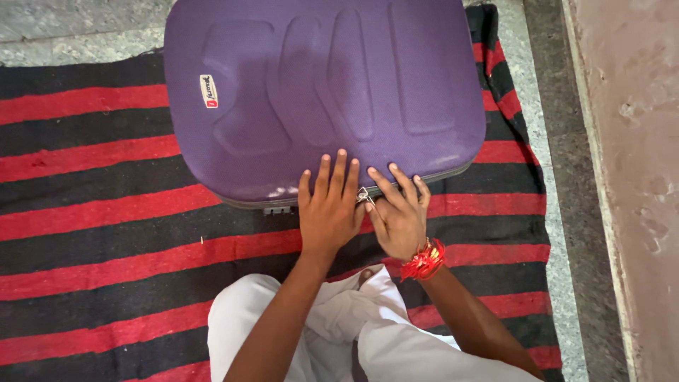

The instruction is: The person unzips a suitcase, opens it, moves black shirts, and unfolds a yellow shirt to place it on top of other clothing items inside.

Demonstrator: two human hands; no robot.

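A purple hard-shell suitcase (318, 92) lies flat and closed on a red and black striped rug (92, 212). My left hand (329, 205) rests flat on the suitcase's near edge, fingers spread. My right hand (397, 212), with a red thread band on the wrist, sits beside it at the same edge. Its thumb and forefinger pinch a small metal zipper pull (363, 196) between the two hands. A second metal piece (277, 210) shows on the zip line to the left.
My knees in white trousers (339, 332) are at the bottom, on the rug. Grey stone floor (71, 28) lies beyond the rug at top left. A pale wall base (636, 177) runs down the right side.
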